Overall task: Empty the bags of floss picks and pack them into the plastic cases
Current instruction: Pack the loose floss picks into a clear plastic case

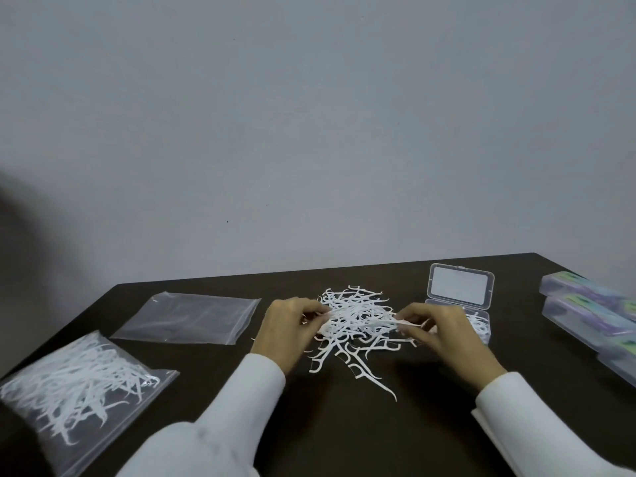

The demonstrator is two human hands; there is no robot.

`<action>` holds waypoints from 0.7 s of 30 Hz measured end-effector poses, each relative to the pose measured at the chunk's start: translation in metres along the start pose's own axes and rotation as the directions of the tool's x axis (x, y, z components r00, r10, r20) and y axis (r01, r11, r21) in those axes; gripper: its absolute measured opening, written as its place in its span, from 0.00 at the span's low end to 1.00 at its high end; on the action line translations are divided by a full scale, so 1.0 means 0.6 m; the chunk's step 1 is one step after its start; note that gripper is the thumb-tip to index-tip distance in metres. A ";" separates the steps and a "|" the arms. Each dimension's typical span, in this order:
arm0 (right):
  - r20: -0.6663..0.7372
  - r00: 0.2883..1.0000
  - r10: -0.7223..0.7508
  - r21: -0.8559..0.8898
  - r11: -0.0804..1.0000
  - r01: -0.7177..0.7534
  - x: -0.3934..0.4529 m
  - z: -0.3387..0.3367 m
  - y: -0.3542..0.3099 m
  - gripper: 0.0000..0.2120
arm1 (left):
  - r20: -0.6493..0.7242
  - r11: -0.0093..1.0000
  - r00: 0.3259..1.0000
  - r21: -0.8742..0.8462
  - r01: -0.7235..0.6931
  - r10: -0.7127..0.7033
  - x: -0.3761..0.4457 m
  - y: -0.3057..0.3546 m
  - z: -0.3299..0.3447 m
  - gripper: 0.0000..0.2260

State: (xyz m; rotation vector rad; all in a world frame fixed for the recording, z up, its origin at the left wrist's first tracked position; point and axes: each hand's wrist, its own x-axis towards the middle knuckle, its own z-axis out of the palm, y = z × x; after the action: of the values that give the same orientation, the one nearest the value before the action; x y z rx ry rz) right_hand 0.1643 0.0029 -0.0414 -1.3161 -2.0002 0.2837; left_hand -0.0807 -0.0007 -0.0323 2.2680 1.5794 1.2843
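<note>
Dark table [344, 425]: I log a picks pile [358, 325], open case [459, 297], two bags. Left hand [289, 330] and right hand [447, 333] pinch picks.

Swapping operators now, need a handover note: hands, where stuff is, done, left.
Left hand and right hand each pinch floss picks from the loose pile mid-table.
Empty bag lies flat, far left; full bag near left, unopened.
Open case right of the pile, a few picks inside. Closed cases stacked far right.
Done: one bag emptied.
Left: pack the pile, empty the second bag.
</note>
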 end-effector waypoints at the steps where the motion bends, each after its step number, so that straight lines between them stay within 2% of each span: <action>1: -0.010 1.000 0.013 0.012 1.000 -0.013 0.000 -0.005 0.001 0.05 | -0.006 1.000 1.000 -0.024 0.004 -0.004 0.004 0.004 0.002 0.06; 8: -0.167 0.982 0.093 0.094 0.993 -0.078 -0.002 -0.041 0.015 0.08 | 0.009 0.976 0.997 -0.206 0.076 -0.075 0.028 0.042 0.042 0.03; 13: -0.239 0.955 0.174 0.108 0.982 -0.152 0.002 -0.056 0.038 0.06 | 0.050 0.944 0.994 -0.312 0.108 -0.098 0.050 0.067 0.075 0.03; 21: -0.362 0.843 0.397 0.212 0.916 -0.340 -0.001 -0.085 0.087 0.11 | 0.103 0.893 0.989 -0.428 0.138 -0.103 0.084 0.095 0.139 0.04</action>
State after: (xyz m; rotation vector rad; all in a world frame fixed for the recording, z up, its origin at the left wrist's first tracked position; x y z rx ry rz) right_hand 0.2353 0.0162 -0.0328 -1.5262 -1.3547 0.2990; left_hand 0.0230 0.0445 -0.0279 1.8896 1.2311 1.3358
